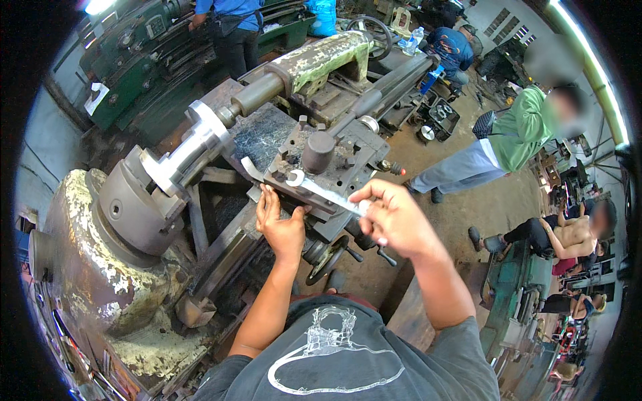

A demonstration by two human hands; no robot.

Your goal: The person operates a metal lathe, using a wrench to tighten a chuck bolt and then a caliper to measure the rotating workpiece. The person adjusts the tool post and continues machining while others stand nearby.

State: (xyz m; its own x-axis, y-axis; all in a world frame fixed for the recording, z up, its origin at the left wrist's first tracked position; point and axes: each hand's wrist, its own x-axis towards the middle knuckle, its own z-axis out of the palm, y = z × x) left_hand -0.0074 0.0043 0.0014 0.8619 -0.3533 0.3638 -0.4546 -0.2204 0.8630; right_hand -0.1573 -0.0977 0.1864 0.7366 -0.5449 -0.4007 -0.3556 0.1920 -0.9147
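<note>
A silver wrench (328,194) slants across the near side of the tool holder (317,152), a dark block with bolts and a round knob on top, on a lathe. The wrench's open end is at the block's near left part; whether it fits on a bolt, I cannot tell. The right hand (398,217), near and to the right of the tool holder, grasps the wrench's other end with curled fingers. The left hand (281,230) is unclenched, its fingertips at the tool holder's near left edge; whether they press on it is unclear. Just beyond them, a pale metal bar (251,168) sticks out from the tool holder.

The step in hand looks like adjusting or fastening that bar. The next move probably calls for seating the wrench squarely on 1 bolt and turning it, left fingers kept clear.

Left of the tool holder, apart from it, a shiny shaft (184,157) sits in a round gray chuck (134,204). Well to its right stands a person in green (531,123).
</note>
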